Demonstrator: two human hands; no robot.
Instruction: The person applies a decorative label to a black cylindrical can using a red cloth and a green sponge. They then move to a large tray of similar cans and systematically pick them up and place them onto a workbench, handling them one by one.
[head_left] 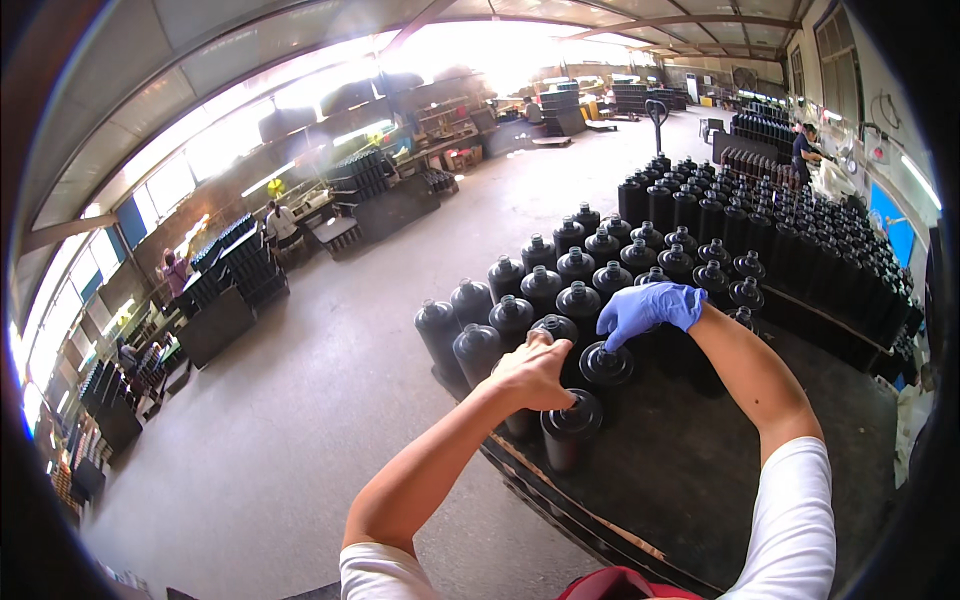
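Note:
Black bottles with round shoulders and short narrow necks stand upright in close rows on a dark low platform [690, 440]. My bare left hand [535, 372] is closed at the neck level of two of them. Its fingertips are at a rear bottle [556, 326], and its thumb side touches the neck of the front bottle [571, 425]. To the right, my right hand [645, 308], in a blue glove, bends down with its fingers around the neck of another bottle [607, 367]. The far fingers of this hand are partly hidden.
More black bottles [800, 235] fill a stand at the right. The platform's wooden edge [590, 510] runs along my left. A pallet jack handle [656, 112] rises behind the bottles. Co-workers sit at benches at the far left; a person [803, 150] stands at the back right.

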